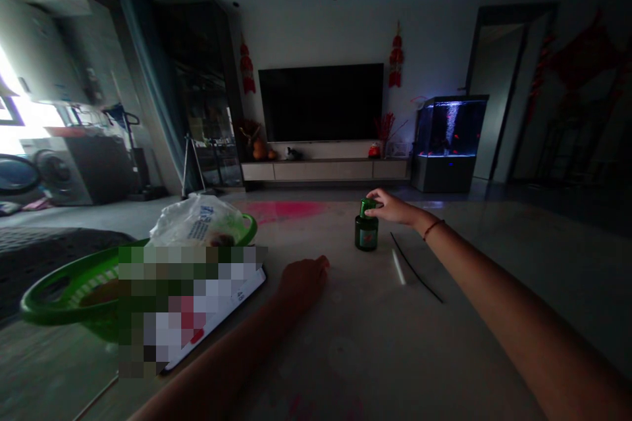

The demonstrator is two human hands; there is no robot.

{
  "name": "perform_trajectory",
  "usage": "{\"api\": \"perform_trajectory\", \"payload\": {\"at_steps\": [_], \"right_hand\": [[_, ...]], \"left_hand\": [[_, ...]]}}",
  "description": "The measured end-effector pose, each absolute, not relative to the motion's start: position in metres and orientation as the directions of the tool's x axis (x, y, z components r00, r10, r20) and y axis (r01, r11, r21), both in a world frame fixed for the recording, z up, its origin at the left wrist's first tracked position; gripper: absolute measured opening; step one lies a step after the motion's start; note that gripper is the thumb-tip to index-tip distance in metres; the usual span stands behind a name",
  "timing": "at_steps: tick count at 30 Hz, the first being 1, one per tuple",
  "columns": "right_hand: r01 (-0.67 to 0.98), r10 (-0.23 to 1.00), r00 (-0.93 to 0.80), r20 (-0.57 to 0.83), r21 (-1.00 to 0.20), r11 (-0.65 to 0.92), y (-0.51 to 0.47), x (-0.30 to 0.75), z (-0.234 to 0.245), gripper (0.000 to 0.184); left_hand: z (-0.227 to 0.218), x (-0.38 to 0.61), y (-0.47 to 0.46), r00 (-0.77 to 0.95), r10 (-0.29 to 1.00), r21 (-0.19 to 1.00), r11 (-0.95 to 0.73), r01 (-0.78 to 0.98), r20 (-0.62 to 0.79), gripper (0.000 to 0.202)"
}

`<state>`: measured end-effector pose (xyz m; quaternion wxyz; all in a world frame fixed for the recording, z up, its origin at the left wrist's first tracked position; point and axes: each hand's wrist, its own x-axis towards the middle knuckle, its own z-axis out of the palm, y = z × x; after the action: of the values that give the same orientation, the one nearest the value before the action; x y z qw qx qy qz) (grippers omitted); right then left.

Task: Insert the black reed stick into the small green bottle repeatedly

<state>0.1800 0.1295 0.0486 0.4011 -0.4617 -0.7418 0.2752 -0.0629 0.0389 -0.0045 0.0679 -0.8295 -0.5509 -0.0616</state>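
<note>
A small dark green bottle (366, 237) with a pale label stands upright on the table. My right hand (388, 206) reaches in from the right, its fingers and thumb closed around the bright green cap (366, 206) on top. My left hand (303, 274) rests on the tabletop to the left of the bottle, apart from it, with its fingers curled in; I see nothing in it. To the right of the bottle, below my right wrist, lie a thin black stick (417, 268) and a short pale strip (398, 268), which may be a reflection.
At the left, a green plastic basket (37, 308) holds a white plastic bag (180, 220). A partly blurred flat white item (247, 289) lies beside it, near my left forearm. Beyond the table (326, 335) are a TV cabinet (320, 171) and a lit aquarium (451, 128).
</note>
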Motion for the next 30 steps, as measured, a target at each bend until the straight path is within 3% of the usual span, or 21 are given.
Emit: {"api": "perform_trajectory", "payload": {"at_steps": [4, 10, 16, 20, 26, 30], "right_hand": [[0.467, 0.923, -0.264, 0.279, -0.801, 0.376, 0.123, 0.18, 0.05, 0.057], [0.469, 0.94, -0.335, 0.065, -0.854, 0.226, 0.107, 0.185, 0.057, 0.082], [0.413, 0.944, -0.328, -0.018, -0.902, 0.126, 0.101, 0.206, 0.069, 0.067], [0.343, 0.96, -0.279, 0.018, -0.932, 0.117, 0.105, 0.209, 0.069, 0.06], [0.214, 0.939, -0.341, 0.054, -0.968, 0.133, 0.099, 0.206, 0.074, 0.043], [0.238, 0.929, -0.368, 0.028, -0.963, 0.123, 0.094, 0.211, 0.079, 0.04]], "left_hand": [[-0.003, -0.063, 0.038, 0.382, 0.91, -0.05, -0.379, 0.924, 0.163, 0.031], [-0.004, -0.062, 0.038, 0.369, 0.914, -0.038, -0.368, 0.929, 0.171, 0.031], [-0.004, -0.063, 0.038, 0.375, 0.911, -0.044, -0.374, 0.927, 0.17, 0.031], [-0.003, -0.063, 0.037, 0.38, 0.91, -0.036, -0.379, 0.925, 0.167, 0.031], [-0.002, -0.062, 0.037, 0.371, 0.915, -0.033, -0.371, 0.928, 0.155, 0.031], [-0.004, -0.063, 0.039, 0.381, 0.909, -0.051, -0.378, 0.924, 0.172, 0.031]]}}
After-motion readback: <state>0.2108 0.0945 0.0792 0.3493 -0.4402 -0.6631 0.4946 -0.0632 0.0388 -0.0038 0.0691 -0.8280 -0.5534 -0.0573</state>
